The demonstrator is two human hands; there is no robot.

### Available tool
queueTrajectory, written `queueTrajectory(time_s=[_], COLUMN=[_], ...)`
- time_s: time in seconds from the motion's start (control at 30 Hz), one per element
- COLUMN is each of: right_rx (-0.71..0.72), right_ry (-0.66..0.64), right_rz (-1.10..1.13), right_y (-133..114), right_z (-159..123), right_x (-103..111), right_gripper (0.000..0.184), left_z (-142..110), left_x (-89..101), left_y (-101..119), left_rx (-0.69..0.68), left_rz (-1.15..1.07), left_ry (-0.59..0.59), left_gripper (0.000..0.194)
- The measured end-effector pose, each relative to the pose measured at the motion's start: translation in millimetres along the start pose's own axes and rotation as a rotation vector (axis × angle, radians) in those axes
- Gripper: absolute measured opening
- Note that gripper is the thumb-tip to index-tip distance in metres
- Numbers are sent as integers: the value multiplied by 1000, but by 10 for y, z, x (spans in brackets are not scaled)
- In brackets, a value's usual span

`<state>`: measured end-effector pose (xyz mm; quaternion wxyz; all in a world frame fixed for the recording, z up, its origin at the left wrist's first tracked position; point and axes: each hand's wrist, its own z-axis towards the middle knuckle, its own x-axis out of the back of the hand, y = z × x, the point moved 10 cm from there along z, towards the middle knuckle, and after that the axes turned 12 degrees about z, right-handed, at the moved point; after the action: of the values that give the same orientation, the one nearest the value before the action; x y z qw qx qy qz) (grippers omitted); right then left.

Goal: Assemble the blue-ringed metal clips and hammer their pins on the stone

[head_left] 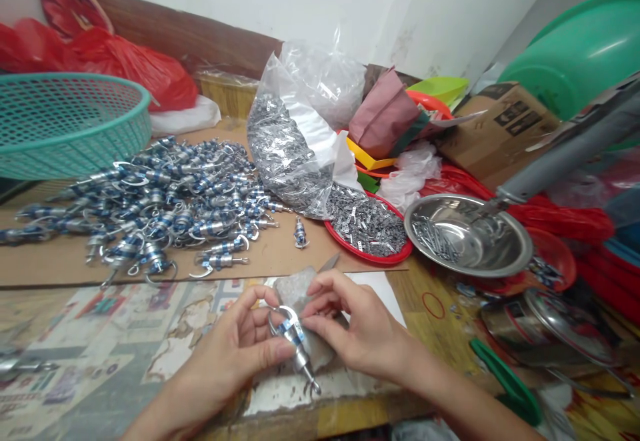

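A silver-and-blue metal fitting [295,337], with a curved hook at its top and a ringed tip pointing down towards me, is pinched in my left hand [245,341]. My right hand [355,324] is closed beside it, thumb and fingertips pressed together against the fitting's right side. Whatever those fingertips hold is too small and hidden to make out. Beneath my hands a grey stone-like block [320,347] rests on white paper. A large pile of similar fittings [175,194] lies on cardboard beyond, and one single fitting [300,233] stands apart from it.
A red dish [411,254] holds small perforated metal plates, with a bag of them [285,147] behind. Right of it are a steel bowl [517,254] with metal pins, a grey bar [565,161] and a lidded pot [515,324]. A teal basket [75,127] stands left.
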<state>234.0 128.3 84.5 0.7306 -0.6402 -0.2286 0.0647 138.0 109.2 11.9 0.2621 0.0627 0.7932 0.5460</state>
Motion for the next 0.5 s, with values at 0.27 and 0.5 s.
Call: queueTrajectory(time_s=[0.27,0.5], right_rx=[-146,39], right_ry=[4,-20], right_rz=[212,-74], right_y=[189,-5], right_z=[36,95], right_x=[-45,-70], right_gripper=[20,5], left_z=[-6,4], left_x=[10,11], left_y=[7,7], left_rx=[10,-8], left_rz=[40,43], left_ry=[9,-4], left_gripper=[39,39])
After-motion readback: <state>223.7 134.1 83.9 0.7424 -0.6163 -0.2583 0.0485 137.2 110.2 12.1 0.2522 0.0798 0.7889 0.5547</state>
